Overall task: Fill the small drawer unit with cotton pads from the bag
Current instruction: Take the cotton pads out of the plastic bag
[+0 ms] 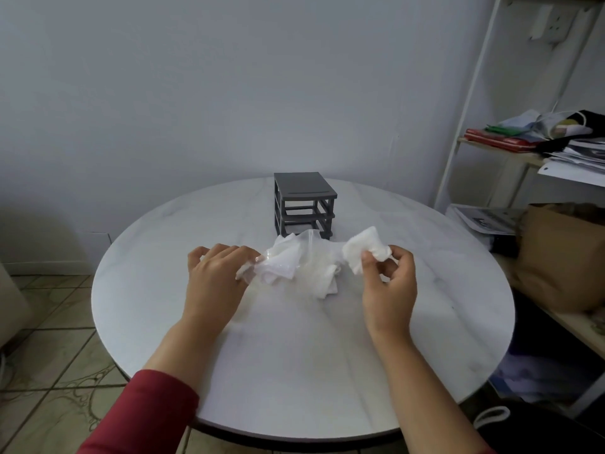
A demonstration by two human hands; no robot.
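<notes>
A small dark grey drawer unit (304,203) stands upright at the far middle of the round white table (294,371); its frame looks open, with no drawers showing. Just in front of it lies a crumpled clear plastic bag (304,263) holding white cotton pads. My left hand (217,273) grips the bag's left end. My right hand (388,283) pinches a bunch of white cotton pads (363,250) lifted at the bag's right side.
A white shelf rack (510,152) with papers and cloths stands at the right. A brown paper bag (563,257) sits beside the table's right edge. Behind the table is a plain wall; tiled floor shows at the lower left.
</notes>
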